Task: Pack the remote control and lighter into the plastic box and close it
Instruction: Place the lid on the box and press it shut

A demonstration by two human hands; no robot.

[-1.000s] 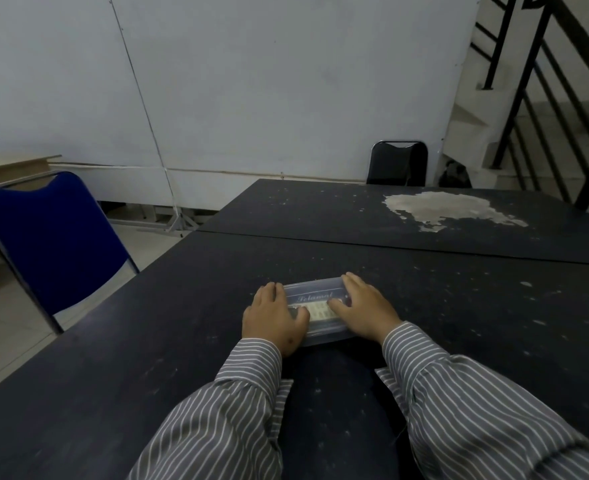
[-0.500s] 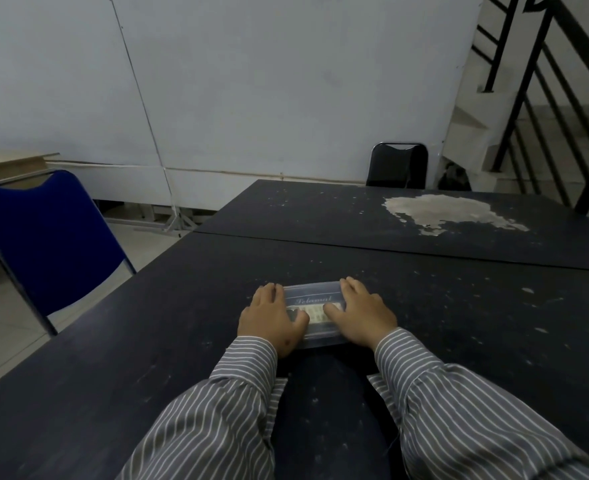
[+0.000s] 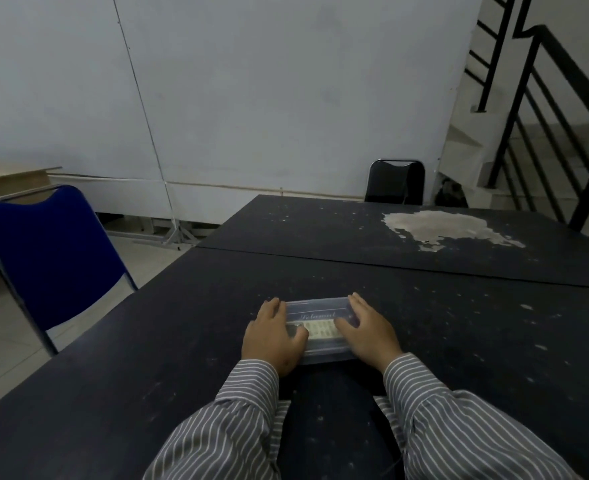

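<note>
A clear plastic box [image 3: 319, 310] lies on the dark table [image 3: 182, 341] with its lid down. Through the lid I see the pale remote control [image 3: 320, 330] with its rows of buttons. A dark shape at the box's left end may be the lighter; it is mostly hidden. My left hand [image 3: 273, 337] rests flat over the box's left end, thumb on the lid. My right hand [image 3: 367, 329] lies flat on the right end, thumb across the lid. Both hands press on the box.
A blue chair [image 3: 48, 258] stands at the table's left side. A second dark table [image 3: 320, 230] with a worn pale patch [image 3: 438, 226] adjoins at the back, a black chair [image 3: 395, 181] behind it. A staircase with black railing [image 3: 556, 98] rises at right.
The hands stay on the box's ends; they have spread slightly apart, showing more of the lid. The view has shifted a little.
</note>
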